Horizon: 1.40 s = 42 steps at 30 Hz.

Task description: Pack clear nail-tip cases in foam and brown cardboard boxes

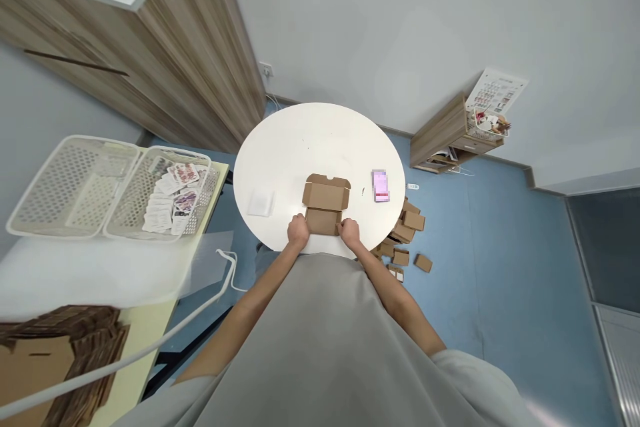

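On the near side of the white round table lies a brown cardboard box (326, 197), its lid flap raised toward the far side and its shallow base nearest me. My left hand (299, 232) is closed at the left near corner of the base. Gripping the right side wall is my right hand (349, 232), with its thumb at the cardboard edge. The bottom of the box looks bare. To the left rests a translucent plastic sleeve or bag (261, 203). A phone-like item with a blurred pink screen (381, 185) lies to the right.
The round table (320, 130) stands before a wall. On the left, a side table (150, 320) carries a white basket of cards (165, 197), white wrapping sheet (95, 273) and stacked flat cardboard (55, 360). Small boxes (414, 220) lie on the floor at right, near a small cabinet (443, 130).
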{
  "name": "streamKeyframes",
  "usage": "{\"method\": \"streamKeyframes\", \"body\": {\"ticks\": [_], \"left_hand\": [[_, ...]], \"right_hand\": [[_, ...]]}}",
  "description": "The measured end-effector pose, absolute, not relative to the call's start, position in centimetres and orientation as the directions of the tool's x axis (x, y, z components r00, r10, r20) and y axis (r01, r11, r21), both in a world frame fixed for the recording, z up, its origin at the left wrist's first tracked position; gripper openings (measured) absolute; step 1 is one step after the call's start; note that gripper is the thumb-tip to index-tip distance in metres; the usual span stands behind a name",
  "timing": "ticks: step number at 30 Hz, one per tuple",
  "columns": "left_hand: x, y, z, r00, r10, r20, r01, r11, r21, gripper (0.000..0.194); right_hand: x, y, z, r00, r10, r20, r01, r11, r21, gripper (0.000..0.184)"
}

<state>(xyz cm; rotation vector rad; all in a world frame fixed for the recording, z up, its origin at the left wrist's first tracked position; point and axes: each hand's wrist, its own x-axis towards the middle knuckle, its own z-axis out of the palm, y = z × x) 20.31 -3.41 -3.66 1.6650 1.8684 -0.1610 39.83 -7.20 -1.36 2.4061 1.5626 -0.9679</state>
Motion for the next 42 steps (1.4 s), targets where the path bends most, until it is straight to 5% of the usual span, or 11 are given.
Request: {"method": "streamKeyframes", "body": {"ticks": [13, 20, 26, 34, 42], "left_hand": [[19.5, -4.2, -3.4, 0.017, 0.854, -0.52, 0.901, 0.213, 0.379, 0.013], [11.2, -0.5, -3.7, -0.319, 0.898, -0.301, 0.796, 0.427, 0.429, 0.047], [5.5, 3.5, -5.1, -0.438, 0.832, -0.339, 0.773, 0.542, 0.331, 0.074], [5.9, 4.0, -5.8, -0.412, 0.822, -0.393, 0.813, 0.527, 0.25, 0.058], [8.6, 2.0, -4.0, -0.376, 0.852, -0.365, 0.744, 0.512, 0.43, 0.047]], "right_hand": [[39.1, -6.3, -1.3, 0.278, 0.772, -0.572, 0.883, -0.439, -0.164, 0.024], [41.7, -8.0, 0.0, 0.329, 0.813, -0.481, 0.838, -0.486, -0.248, 0.047], [42.4, -10.5, 1.1, 0.345, 0.82, -0.457, 0.759, -0.53, -0.378, 0.046], [42.8, -13.0, 2.5, 0.403, 0.8, -0.444, 0.662, -0.59, -0.463, 0.038], [42.4, -11.1, 4.0, 0.309, 0.863, -0.399, 0.637, -0.5, -0.587, 0.031]]}}
